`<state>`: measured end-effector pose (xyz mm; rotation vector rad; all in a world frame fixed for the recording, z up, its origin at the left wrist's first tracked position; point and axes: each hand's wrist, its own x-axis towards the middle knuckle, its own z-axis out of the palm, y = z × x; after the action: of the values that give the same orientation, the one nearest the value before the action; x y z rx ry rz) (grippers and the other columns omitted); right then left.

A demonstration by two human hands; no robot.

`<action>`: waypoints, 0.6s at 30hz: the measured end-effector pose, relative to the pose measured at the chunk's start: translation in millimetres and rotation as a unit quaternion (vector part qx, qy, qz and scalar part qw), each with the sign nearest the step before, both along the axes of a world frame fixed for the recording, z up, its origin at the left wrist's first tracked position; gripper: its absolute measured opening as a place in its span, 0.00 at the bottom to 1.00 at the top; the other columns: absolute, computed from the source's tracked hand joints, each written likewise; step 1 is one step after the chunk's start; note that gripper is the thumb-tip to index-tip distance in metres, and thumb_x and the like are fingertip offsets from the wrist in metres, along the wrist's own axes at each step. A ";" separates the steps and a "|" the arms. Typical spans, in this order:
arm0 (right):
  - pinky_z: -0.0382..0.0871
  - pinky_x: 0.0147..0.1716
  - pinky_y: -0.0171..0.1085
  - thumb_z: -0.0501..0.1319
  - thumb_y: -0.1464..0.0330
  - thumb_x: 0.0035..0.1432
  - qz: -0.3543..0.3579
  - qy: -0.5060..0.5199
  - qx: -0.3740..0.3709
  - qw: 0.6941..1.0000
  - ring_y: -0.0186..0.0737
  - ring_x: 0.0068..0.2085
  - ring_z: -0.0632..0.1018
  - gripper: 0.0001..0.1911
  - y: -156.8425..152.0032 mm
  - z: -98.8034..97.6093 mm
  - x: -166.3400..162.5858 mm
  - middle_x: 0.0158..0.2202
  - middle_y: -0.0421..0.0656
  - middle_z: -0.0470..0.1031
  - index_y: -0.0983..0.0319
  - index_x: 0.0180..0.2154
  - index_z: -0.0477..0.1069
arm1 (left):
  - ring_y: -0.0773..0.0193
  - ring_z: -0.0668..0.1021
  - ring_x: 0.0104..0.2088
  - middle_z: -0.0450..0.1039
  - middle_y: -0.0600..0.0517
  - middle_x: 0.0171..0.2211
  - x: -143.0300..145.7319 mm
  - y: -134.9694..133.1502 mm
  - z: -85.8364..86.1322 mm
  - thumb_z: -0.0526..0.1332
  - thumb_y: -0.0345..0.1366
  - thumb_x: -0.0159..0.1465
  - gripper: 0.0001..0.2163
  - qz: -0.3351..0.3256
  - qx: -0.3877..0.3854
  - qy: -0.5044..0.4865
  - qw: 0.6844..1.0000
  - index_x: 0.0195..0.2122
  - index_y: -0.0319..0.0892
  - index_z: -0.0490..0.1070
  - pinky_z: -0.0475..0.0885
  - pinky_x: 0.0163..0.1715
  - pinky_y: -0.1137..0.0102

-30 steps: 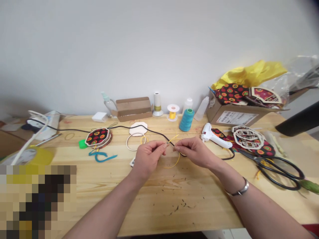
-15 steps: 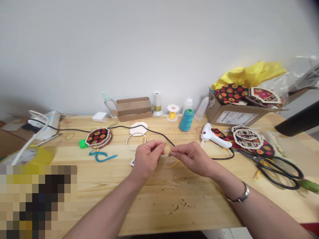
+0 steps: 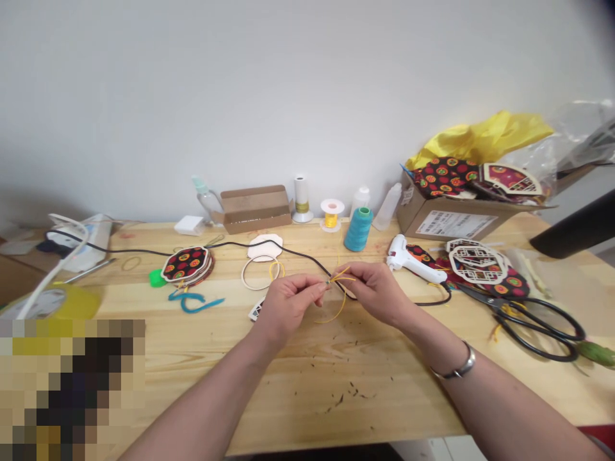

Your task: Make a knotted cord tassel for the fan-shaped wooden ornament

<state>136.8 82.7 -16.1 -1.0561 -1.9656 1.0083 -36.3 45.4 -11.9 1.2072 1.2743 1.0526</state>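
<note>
Between the two hands: yellow thread (image 3: 340, 273) with a small blue-green piece (image 3: 328, 282), both above the tabletop (image 3: 269, 397).
Left hand (image 3: 288, 304): its fingers are pinched closely together, holding the thread at the small piece.
Right hand (image 3: 377, 291): its fingers are bent, nearly together, just beside the thread ends; whether they grip any of it, I cannot tell.
Thread ends: half a second ago they were mostly hidden; now they stick out towards the right hand, whose fingertips lie higher and farther right than before.
Black cord (image 3: 235, 242): it crosses the tabletop behind the hands and passes partly out of sight near the right one.
White ring (image 3: 243, 275): lies flat just beyond the left hand, near a white plate (image 3: 266, 248).
Teal cone of thread (image 3: 359, 232): upright, behind the right hand.
Glue gun (image 3: 416, 261) and scissors (image 3: 494, 303): to the right, well apart from the thread.
White spool (image 3: 331, 206): yellow thread is wound on it.
Small brown box (image 3: 256, 221): open; its inside is hidden.
Cardboard box (image 3: 456, 223): patterned pieces (image 3: 444, 178) and a yellow sheet (image 3: 485, 141) rise over its rim.
</note>
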 end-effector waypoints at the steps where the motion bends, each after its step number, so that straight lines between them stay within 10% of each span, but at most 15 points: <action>1: 0.60 0.27 0.31 0.55 0.70 0.57 0.003 0.006 -0.006 1.000 0.32 0.26 0.68 0.10 0.8 -1.6 0.2 0.24 0.39 0.73 0.64 0.31 0.74 | 0.73 0.59 0.17 0.67 0.56 0.17 0.5 -0.3 -0.6 0.63 0.39 0.54 0.09 -0.017 -0.009 -0.018 1.000 0.22 0.40 0.74 0.53 0.17 0.74; 10: 0.57 0.25 0.31 0.54 0.68 0.60 0.039 -0.080 0.018 0.996 0.31 0.24 0.68 0.13 -0.7 -2.5 -0.4 0.23 0.39 0.72 0.64 0.30 0.75 | 0.74 0.57 0.16 0.67 0.56 0.18 -0.2 0.2 -4.4 0.64 0.39 0.54 0.08 -0.003 -0.029 -0.084 0.996 0.25 0.39 0.75 0.50 0.17 0.74; 18: 0.54 0.24 0.30 0.54 0.72 0.59 0.047 -0.169 0.121 0.977 0.29 0.22 0.64 0.11 -9.8 7.3 -1.1 0.19 0.37 0.67 0.63 0.27 0.71 | 0.72 0.62 0.17 0.67 0.57 0.18 2.4 -4.1 0.5 0.62 0.38 0.56 0.10 0.070 0.049 0.062 0.994 0.20 0.41 0.72 0.56 0.18 0.73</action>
<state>135.7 72.9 -8.8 -1.0567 -2.3633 0.6440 -33.9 41.3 -11.4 1.2889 1.4348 1.1681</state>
